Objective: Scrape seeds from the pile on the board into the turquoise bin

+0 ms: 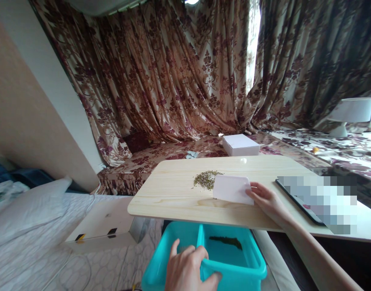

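My right hand (264,199) pinches the right edge of a white card (232,189), which leans low over the wooden tabletop (167,194). The card's left edge lies against a loose heap of small greenish-brown bits (207,178), like dried leaves or seeds. Below the table's near edge is a turquoise two-compartment bin (259,264). My left hand (189,268) grips its near rim around the divider, fingers over the inside and thumb outside. A dark strip of similar bits (226,241) lies in the right compartment. My hand hides part of the left compartment.
A dark-edged tablet-like device (300,204), its screen blurred out, lies on the right of the table. Behind stands a white box (241,144). A flat pale case (103,222) lies on the bed at left. A white lamp (351,113) stands far right.
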`<state>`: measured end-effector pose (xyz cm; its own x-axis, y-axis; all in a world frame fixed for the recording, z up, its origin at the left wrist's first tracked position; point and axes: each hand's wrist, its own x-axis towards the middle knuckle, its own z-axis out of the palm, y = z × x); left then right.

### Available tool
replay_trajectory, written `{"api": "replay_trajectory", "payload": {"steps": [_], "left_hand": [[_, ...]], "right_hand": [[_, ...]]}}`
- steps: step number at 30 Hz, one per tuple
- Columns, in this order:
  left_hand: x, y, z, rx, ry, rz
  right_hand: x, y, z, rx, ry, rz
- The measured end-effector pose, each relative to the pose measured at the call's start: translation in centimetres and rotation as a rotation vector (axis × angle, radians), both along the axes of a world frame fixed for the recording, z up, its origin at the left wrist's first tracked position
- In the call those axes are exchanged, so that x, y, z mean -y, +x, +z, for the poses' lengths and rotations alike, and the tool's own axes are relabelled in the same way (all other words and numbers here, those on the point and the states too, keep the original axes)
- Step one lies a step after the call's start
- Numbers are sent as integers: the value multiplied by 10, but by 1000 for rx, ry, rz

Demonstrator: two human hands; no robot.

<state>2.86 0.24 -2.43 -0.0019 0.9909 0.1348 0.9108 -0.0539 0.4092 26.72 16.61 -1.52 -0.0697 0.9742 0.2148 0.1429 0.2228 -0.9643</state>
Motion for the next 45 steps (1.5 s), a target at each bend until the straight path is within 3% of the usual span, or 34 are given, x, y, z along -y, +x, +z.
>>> {"api": "replay_trajectory", "payload": {"steps": [18, 29, 40, 43, 45], "left_hand": [[2, 2, 10, 17, -22, 13], [6, -6, 12, 28, -15, 23], [6, -7, 12, 21, -8, 21], [7, -8, 12, 28, -8, 27], [7, -7, 12, 25, -9, 24]], "right_hand": [[14, -2, 15, 46, -87, 150], [-1, -19, -9, -19, -37, 134], [22, -36, 4, 2, -69, 302], [25, -31, 8, 24, -91, 282], [23, -24, 10, -19, -82, 184]]}}
